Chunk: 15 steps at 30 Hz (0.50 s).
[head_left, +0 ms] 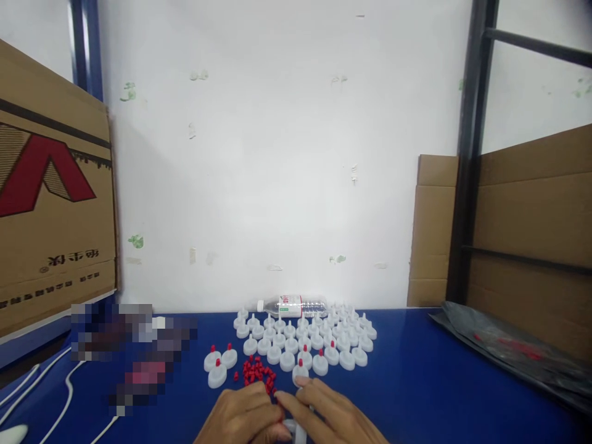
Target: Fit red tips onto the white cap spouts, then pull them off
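Ideally, steady the white plastic piece (300,434) square and keep fingertip pressure light | piece pale, smooth, partly hidden, between both hands at the worktop's (407,382) near side | left hand (245,414) curled narrow, right hand (329,412) bent over it; grips hidden, cannot tell

Way open over right-hand table (411,376) — white caps (317,341) block ahead

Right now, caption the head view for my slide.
Left hand and right hand together at a white plastic piece, near red caps and white nozzle lids on a blue table.
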Motion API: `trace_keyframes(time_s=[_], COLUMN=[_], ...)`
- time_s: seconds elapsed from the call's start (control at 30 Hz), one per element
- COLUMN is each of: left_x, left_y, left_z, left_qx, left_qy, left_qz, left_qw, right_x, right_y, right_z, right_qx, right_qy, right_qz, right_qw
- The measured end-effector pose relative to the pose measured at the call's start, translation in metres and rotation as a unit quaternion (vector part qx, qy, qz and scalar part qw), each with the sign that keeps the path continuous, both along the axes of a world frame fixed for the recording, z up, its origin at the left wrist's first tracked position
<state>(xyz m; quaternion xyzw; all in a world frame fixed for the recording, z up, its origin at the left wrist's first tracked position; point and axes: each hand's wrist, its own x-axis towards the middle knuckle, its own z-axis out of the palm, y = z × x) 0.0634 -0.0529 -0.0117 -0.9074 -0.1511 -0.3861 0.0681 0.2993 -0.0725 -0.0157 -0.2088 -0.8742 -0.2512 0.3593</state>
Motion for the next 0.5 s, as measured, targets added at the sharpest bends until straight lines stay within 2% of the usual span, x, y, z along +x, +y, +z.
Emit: trace_keyframes(time_s=[0.1,0.3,0.37,0.4,0.5], left_x=[0.001,-0.013,-0.028,-0.037,-0.066], left_y=[-0.002,0.005,0.017,0.025,0.049], left_z=[0.009,0.029,0.034,0.036,0.042], left_qx=[0.001,0.029,0.055,0.050,-0.022], left_qy=[0.001,-0.032,-0.035,-0.038,0.010], left_qz=[0.018,0.060,0.107,0.154,0.318], left_qw=[1.000,0.997,0.992,0.986,0.948], right_x=[-0.007,-0.004,0.001,0.003,0.008], right_y=[0.005,0.007,0.007,0.008,0.013], right_z=[0.005,0.029,0.035,0.036,0.037], right_qx=[0.005,-0.086,-0.118,-0.130,-0.143], right_qy=[0.036,0.033,0.042,0.046,0.067], right_qz=[-0.014,-0.011,-0.022,-0.025,-0.010], right_qw=[0.999,0.996,0.992,0.990,0.987])
